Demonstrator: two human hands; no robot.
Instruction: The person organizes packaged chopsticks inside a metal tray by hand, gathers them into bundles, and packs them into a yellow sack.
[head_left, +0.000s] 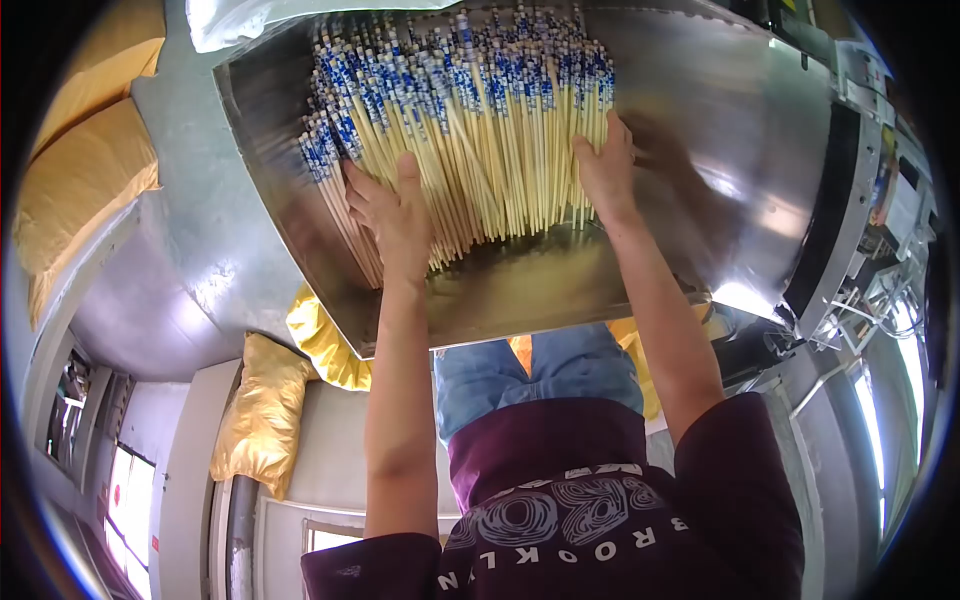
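Observation:
A wide layer of wooden sticks with blue-and-white patterned ends lies in a metal tray, the patterned ends pointing away from me. My left hand rests on the left part of the sticks, fingers spread and thumb apart. At the right edge of the bunch, my right hand touches the outer sticks with its thumb and fingers apart. Some sticks on the far left lie slanted beyond my left hand. Neither hand is closed around a stick.
Yellow sacks lie at the upper left, and another yellow sack is at the lower left. A clear plastic bag touches the tray's far left corner. Machine parts and wires stand at the right.

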